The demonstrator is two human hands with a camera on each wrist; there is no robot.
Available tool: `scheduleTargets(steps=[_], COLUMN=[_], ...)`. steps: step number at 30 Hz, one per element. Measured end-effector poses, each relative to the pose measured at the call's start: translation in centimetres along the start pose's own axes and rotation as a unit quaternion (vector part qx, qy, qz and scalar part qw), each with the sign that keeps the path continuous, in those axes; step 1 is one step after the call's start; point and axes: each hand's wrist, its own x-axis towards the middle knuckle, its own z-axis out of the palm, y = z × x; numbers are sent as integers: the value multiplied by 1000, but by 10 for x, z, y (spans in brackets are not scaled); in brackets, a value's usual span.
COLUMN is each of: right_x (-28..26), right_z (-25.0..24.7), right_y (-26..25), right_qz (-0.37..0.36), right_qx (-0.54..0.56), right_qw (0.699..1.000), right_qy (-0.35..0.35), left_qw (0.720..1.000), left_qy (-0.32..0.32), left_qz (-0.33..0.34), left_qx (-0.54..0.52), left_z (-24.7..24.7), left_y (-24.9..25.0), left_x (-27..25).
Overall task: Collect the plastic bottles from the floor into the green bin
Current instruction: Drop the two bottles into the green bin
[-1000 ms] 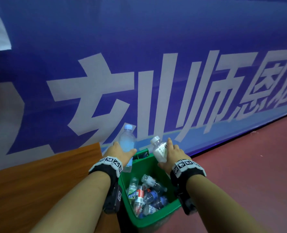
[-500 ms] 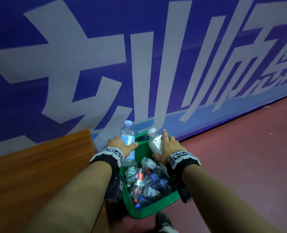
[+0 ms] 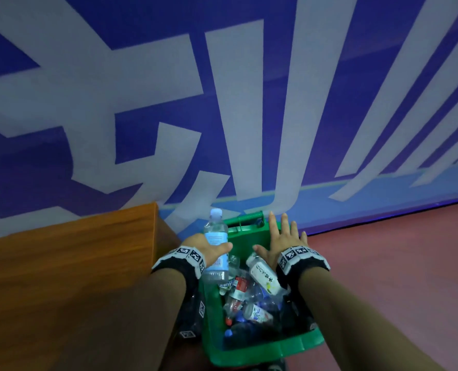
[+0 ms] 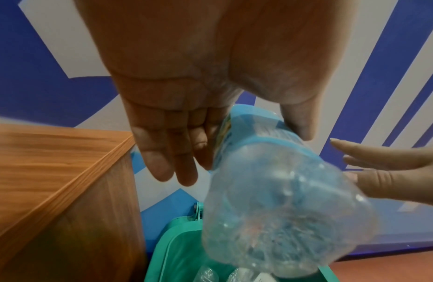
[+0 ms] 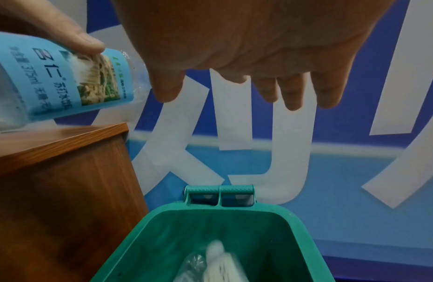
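Left hand point(image 3: 205, 249) gripping clear bottle point(image 3: 216, 245), right hand point(image 3: 282, 238) spread wide above green bin point(image 3: 265, 346)

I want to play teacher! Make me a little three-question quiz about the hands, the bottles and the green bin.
1. True or false: the right hand grips a bottle.
2. Which hand holds the blue-labelled bottle? A left, B right.
3. Fill in: the white bottle is over the pile in the green ____.

Key:
1. False; its fingers are spread and hold nothing.
2. A; the left hand holds it upright above the bin.
3. bin.
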Motion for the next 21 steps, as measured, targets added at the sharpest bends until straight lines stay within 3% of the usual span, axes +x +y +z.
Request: scheduleTargets(steps=[9,15,21], right_x=[29,38,7], right_z=[-31,-39,-45], right_y=[-5,-25,-73], right_qz=[-28,-78,-132], right_qx=[-19,-38,-93], right_qw=[999,996,985], right_qy=[22,20,57], left_qw=[1000,997,985], left_qy=[-18,50,148], left_qz=[-24,-56,-86], left_qx=[8,-9,-23], left_z=[-4,-24,-65], left_y=[27,9,-47], left_x=[6,6,-51])
